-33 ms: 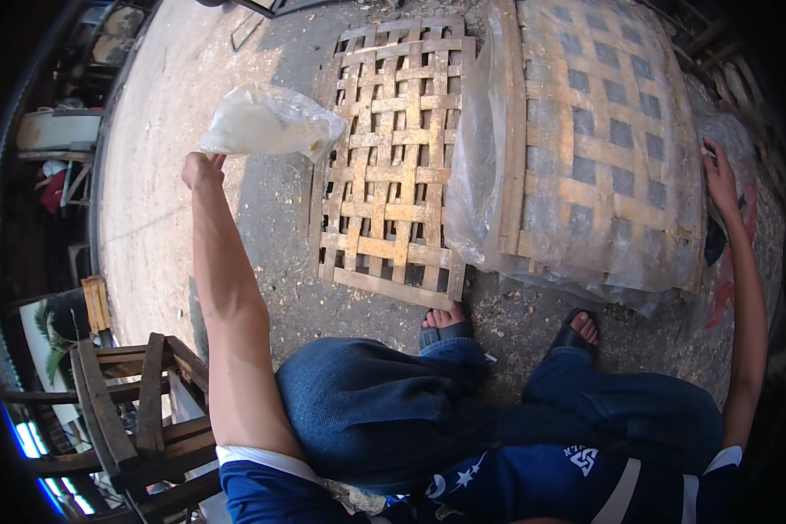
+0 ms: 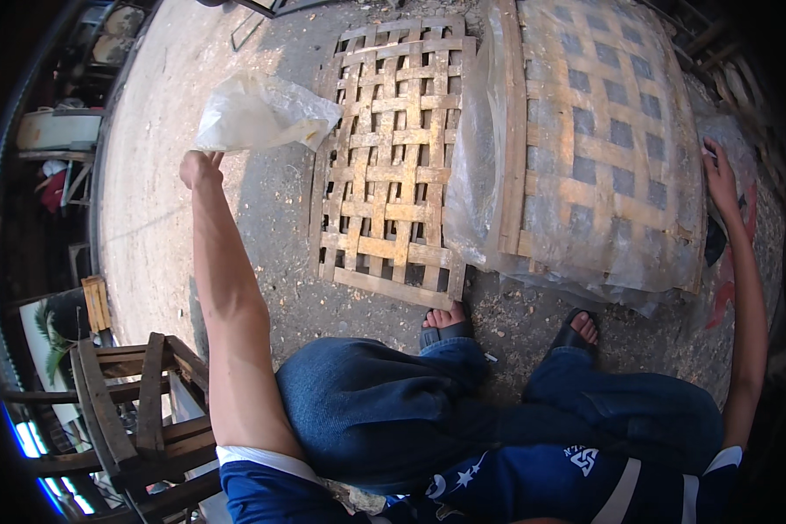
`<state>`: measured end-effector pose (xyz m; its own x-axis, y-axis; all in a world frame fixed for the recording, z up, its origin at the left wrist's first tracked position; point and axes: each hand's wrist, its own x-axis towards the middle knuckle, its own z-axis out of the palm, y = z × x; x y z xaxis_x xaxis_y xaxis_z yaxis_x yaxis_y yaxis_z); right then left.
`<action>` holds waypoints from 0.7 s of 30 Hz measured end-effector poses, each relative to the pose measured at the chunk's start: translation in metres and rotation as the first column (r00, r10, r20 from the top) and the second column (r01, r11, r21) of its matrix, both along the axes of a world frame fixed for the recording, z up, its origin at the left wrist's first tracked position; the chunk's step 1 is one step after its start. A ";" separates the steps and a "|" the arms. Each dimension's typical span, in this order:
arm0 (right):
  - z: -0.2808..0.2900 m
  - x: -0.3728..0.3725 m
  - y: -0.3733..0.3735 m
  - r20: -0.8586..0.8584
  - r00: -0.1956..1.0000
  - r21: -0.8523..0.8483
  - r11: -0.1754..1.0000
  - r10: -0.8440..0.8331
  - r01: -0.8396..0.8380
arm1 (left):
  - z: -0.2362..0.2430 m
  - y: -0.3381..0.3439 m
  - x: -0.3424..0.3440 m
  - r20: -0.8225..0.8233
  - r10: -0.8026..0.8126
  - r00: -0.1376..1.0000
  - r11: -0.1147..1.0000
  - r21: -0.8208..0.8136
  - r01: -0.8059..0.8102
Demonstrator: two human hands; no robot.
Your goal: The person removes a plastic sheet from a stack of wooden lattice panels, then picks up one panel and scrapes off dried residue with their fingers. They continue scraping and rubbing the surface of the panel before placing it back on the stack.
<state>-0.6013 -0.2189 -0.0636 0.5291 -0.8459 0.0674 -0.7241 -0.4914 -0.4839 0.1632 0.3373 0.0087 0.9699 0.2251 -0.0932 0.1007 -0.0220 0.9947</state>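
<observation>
My left hand [image 2: 203, 168] pinches a crumpled translucent plastic sheet [image 2: 258, 109], which billows out toward an uncovered woven bamboo lattice panel [image 2: 393, 166] lying on the ground. At the far right, my right hand [image 2: 718, 170] has bent fingers at the edge of a second lattice panel [image 2: 603, 140], which lies under cloudy plastic and appears to hold that edge. More layers of wrinkled plastic [image 2: 476, 201] hang beside and below the covered panel.
My sandalled feet [image 2: 445, 327] are on gritty pavement [image 2: 533, 336] just below the panels. Dark wooden slatted frames [image 2: 148, 410] stand at lower left. Furniture and a red shape [image 2: 52, 188] line the left edge; more crates or frames sit at upper right.
The plastic in my left hand has shifted slightly up and to the left. My hands and the panels look unmoved.
</observation>
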 end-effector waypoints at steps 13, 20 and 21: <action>0.001 0.005 -0.002 -0.046 0.999 -0.008 1.000 -0.027 0.026 | 0.004 -0.124 -0.084 -0.105 -0.718 0.688 0.595 0.421 0.685; 0.005 0.004 -0.004 0.009 1.000 0.011 0.999 -0.030 0.030 | 0.025 -0.237 -0.139 0.214 -0.854 0.475 0.517 0.229 0.825; 0.002 0.013 0.002 0.076 0.995 0.094 0.994 -0.070 0.063 | 0.026 -0.245 -0.140 0.213 -0.856 0.471 0.508 0.181 0.842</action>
